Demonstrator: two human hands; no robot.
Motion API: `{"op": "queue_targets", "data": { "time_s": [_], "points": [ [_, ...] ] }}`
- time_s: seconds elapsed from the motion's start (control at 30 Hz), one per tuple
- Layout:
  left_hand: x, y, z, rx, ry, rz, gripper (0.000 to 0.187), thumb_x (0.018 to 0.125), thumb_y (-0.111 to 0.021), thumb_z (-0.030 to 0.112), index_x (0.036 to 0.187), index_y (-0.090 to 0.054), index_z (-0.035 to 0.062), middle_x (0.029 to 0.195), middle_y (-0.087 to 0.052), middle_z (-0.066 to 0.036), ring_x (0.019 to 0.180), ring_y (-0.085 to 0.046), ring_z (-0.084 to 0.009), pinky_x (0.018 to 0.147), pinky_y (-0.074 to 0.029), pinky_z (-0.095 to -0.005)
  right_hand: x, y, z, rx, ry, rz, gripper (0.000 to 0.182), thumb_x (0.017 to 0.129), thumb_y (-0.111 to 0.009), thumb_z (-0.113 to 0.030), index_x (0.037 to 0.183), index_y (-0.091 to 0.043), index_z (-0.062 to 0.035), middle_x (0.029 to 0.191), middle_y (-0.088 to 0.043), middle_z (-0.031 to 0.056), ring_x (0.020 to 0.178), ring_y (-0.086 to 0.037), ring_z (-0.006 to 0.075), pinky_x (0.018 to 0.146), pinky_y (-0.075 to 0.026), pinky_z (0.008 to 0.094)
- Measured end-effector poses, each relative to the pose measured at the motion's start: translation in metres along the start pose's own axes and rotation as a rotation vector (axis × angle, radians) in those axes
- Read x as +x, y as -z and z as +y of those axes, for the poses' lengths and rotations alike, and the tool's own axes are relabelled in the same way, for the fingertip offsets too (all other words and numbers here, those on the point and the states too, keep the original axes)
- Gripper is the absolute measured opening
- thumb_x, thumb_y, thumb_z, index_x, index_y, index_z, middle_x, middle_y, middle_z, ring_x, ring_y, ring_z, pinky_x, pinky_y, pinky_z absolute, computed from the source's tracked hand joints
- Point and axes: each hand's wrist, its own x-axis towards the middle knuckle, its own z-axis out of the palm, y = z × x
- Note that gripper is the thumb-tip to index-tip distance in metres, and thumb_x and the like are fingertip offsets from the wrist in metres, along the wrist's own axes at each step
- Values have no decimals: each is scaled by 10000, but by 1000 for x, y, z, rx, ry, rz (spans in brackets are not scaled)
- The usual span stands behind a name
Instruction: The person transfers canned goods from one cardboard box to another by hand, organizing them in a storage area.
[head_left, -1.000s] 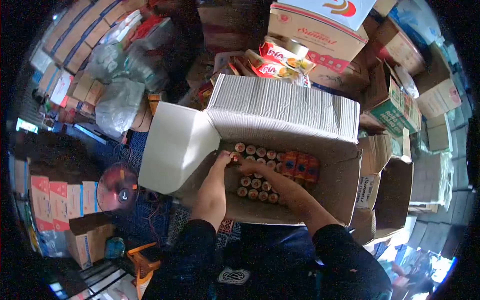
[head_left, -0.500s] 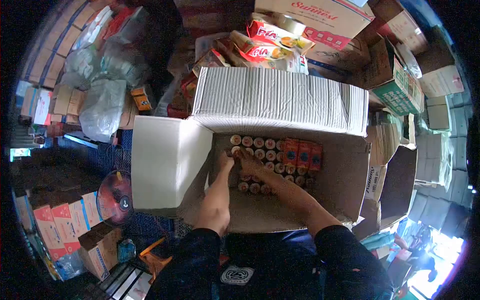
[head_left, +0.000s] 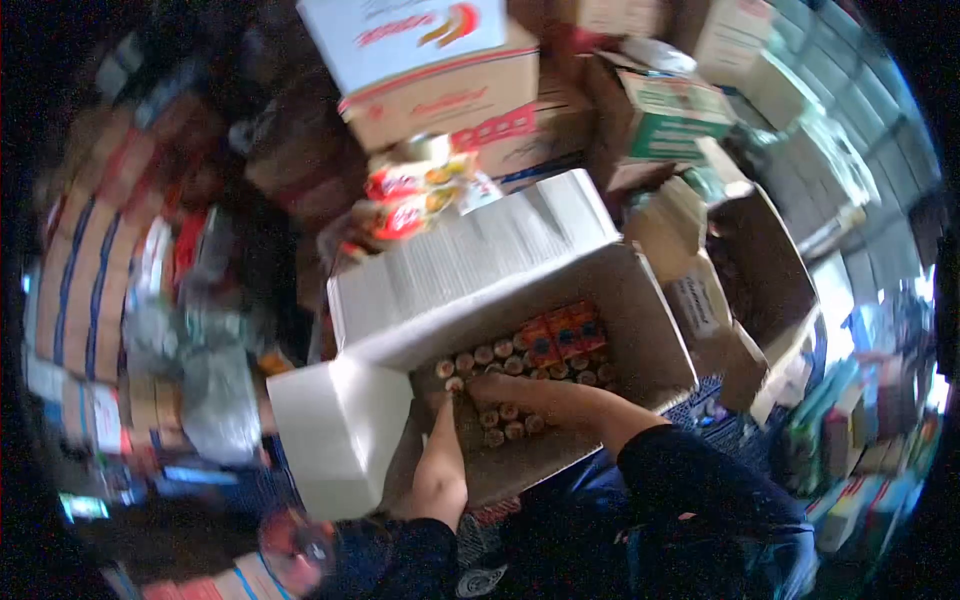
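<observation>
A large open cardboard box (head_left: 405,345) stands in front of me, with rows of small round-topped cans (head_left: 508,412) inside. Several small red cartons (head_left: 562,335) lie on top of the cans at the right. My left hand (head_left: 441,402) reaches into the box's left part, beside a pale can top (head_left: 455,384). Close to it, my right hand (head_left: 488,388) is down among the cans, its forearm crossing over them. Blur and shadow hide the fingers of both hands, so their grip does not show.
Red and yellow snack packets (head_left: 405,200) lie behind the box, below stacked cartons (head_left: 445,90). Another open carton (head_left: 760,300) stands at the right. A fan (head_left: 297,548) is at lower left, and plastic-wrapped goods (head_left: 220,390) are at the left.
The whole view has turned and shifted, so the box appears tilted and lower, and the picture is blurrier. Both hands stay close together at the left part of the cans.
</observation>
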Motion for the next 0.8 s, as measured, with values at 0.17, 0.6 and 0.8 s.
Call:
{"op": "queue_targets", "data": {
  "time_s": [0.17, 0.6, 0.8],
  "points": [
    [26, 24, 18, 232, -46, -109, 287, 909, -581, 279, 969, -584, -2, 870, -607, -183, 790, -595, -305, 702, -467, -404, -48, 28, 38, -83, 188, 128, 631, 817, -655, -373, 1310, -502, -11, 1322, -514, 214, 1231, -486, 335, 980, -437, 463],
    [-22, 82, 178, 365, -292, -443, 373, 934, -551, 320, 794, -575, -24, 686, -582, -154, 630, -571, -270, 621, -449, -363, -445, 127, 56, 529, -43, 820, 458, 904, -611, -204, 1326, -503, -62, 1105, -673, 121, 959, -667, 262, 855, -531, 366],
    [-132, 116, 339, 42, -669, -582, 265, 957, -547, 267, 874, -584, 18, 689, -592, -61, 658, -573, -139, 634, -459, -299, -546, 127, 104, 527, -118, 1127, 358, 925, -592, -154, 1250, -547, -11, 1029, -696, 124, 913, -670, 192, 804, -532, 335]
  ]
}}
